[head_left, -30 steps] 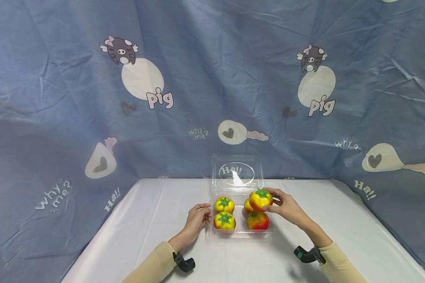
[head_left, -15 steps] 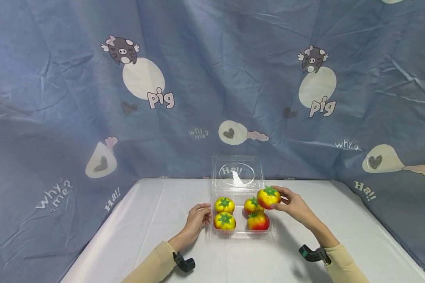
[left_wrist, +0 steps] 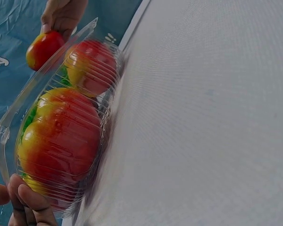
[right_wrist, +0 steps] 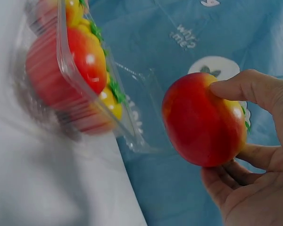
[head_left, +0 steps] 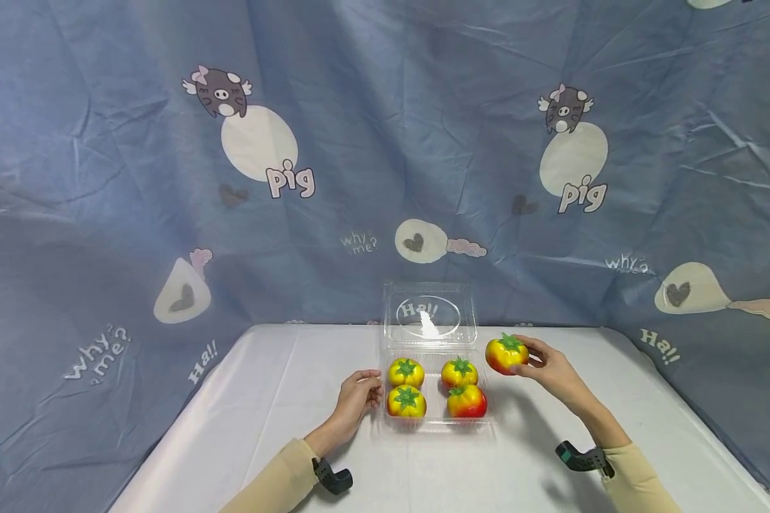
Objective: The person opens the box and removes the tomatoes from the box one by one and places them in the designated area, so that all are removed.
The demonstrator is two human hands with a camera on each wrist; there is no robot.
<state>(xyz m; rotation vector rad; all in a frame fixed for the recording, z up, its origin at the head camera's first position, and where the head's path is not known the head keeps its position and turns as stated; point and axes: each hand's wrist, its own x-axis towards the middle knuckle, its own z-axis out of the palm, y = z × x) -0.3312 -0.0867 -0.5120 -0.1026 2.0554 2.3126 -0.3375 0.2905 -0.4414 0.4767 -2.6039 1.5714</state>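
Note:
In the head view my right hand (head_left: 555, 370) holds a red-and-yellow tomato (head_left: 507, 354) with a green leafy top. It hangs in the air off the box's right side; the right wrist view shows thumb and fingers gripping the tomato (right_wrist: 203, 120) from opposite sides. My left hand (head_left: 357, 400) is at the left wall of a clear plastic box (head_left: 436, 425). Its thumb and curled fingers pinch the box's edge in the left wrist view. Inside, two tomatoes (head_left: 407, 402) sit along the left and two tomatoes (head_left: 467, 402) along the right, with a gap between the pairs.
The box's clear lid (head_left: 430, 313) stands raised at the back. A white cloth covers the table (head_left: 436, 470). Behind the table hangs a blue curtain (head_left: 359, 142) with pig prints. Each wrist wears a black band (head_left: 580, 456).
My right hand has carried the tomato rightwards, from above the box's right side to beyond it. The back right tomato has come into full view. My left hand stays in place.

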